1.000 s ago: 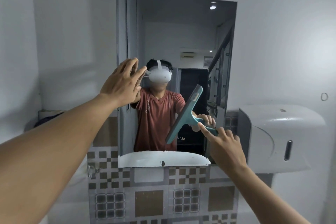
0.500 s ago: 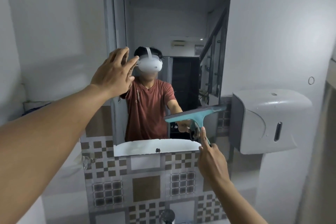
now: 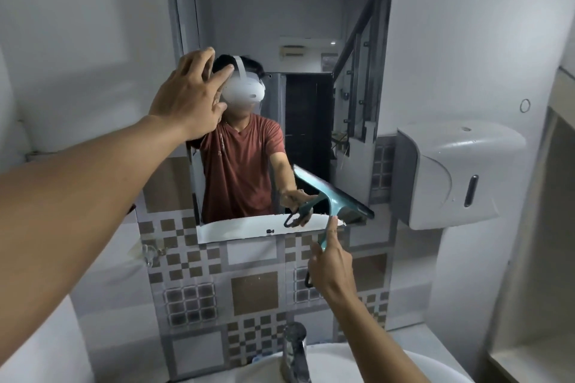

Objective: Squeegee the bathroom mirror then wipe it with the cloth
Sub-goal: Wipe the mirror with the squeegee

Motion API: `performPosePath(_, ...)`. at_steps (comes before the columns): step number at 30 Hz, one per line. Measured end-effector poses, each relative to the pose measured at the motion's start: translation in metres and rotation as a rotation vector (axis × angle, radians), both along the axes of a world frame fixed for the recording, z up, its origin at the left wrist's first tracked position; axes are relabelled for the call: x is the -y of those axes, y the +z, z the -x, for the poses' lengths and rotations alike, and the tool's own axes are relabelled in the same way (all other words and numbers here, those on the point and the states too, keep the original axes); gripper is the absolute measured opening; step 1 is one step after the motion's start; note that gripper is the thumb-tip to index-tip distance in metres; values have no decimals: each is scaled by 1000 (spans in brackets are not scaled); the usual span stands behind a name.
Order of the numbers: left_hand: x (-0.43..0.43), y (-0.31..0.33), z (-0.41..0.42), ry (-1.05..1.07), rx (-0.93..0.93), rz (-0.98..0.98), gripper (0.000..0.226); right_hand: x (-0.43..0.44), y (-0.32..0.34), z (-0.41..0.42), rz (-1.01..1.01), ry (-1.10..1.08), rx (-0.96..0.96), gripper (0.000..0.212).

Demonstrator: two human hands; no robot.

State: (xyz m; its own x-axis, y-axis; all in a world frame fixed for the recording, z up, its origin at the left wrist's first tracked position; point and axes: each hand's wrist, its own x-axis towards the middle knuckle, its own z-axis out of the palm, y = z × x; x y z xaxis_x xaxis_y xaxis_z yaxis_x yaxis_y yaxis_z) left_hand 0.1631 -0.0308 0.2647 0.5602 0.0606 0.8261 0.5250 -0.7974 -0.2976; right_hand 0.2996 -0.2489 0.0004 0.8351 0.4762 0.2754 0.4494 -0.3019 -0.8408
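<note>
The mirror [image 3: 311, 25] hangs on the wall ahead and reflects a person in a red shirt. My right hand [image 3: 331, 267] grips the handle of a teal squeegee [image 3: 334, 199]. Its blade lies against the glass at the mirror's lower right corner, tilted down to the right. My left hand [image 3: 189, 99] is spread flat, fingers apart, on the mirror's left side at head height and holds nothing. No cloth is in view.
A white dispenser [image 3: 448, 177] is fixed to the wall right of the mirror. Patterned tiles [image 3: 253, 289] cover the wall below. A chrome tap [image 3: 294, 351] and a white basin [image 3: 420, 367] sit at the bottom. A shelf edge [image 3: 560, 140] juts in at right.
My right hand has drawn the squeegee down from mid-mirror to the lower right corner, and the blade has swung from steep to tilted down to the right. My left hand stays on the glass.
</note>
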Motion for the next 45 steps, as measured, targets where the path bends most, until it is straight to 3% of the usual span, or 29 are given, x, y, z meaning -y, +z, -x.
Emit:
performPosePath(10, -1, 2, 4, -8, -31, 11, 71, -21, 10, 33, -139, 43, -102, 74)
performPosePath(18, -2, 3, 4, -9, -36, 13, 71, -67, 4, 58, -314, 115, -331, 86)
performPosePath(36, -10, 0, 2, -8, -18, -1, 72, -108, 3, 120, -397, 151, -297, 82)
performPosePath(45, -12, -2, 3, -5, -19, -31, 71, -109, -7, 130, -337, 165, -217, 82)
